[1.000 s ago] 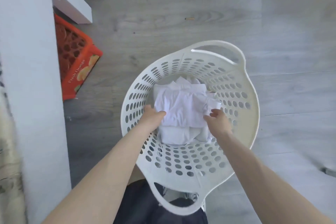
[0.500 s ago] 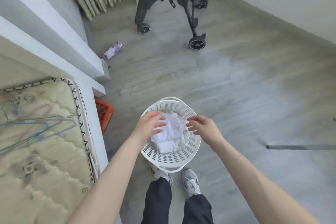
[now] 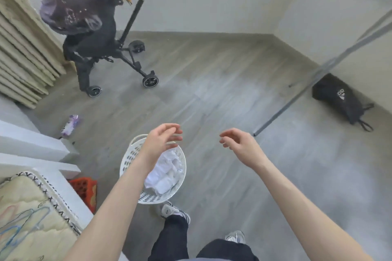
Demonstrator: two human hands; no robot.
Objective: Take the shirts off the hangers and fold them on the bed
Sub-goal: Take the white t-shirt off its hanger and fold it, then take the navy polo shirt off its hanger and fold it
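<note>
1. Both hands are clear of the laundry. The left hand (image 3: 163, 140) hovers above the far rim of the white basket (image 3: 126, 164). The right hand (image 3: 238, 144) hangs off to the basket's right, over bare floor.
2. Fingers on each hand are loosely curled and slightly apart, pinching nothing.
3. The folded white shirts (image 3: 167, 172) lie piled inside the basket, which stands on the floor just ahead of the person's shoes. Bare wire hangers (image 3: 27, 216) lie on the mattress (image 3: 25, 195) at lower left.
4. Against half a second ago: the fingertips then rested on top of the pile; now they are lifted off it and the hands are wider apart. A second ago both hands pressed the pile from either side.
5. The view has also tipped up: all of the stroller (image 3: 95, 44), a grey rail (image 3: 318, 74) and a black bag (image 3: 337, 99) now show.
6. Judgement: this pile is deposited and released. No shirt on a hanger is in view, so I cannot tell whether more remain.
</note>
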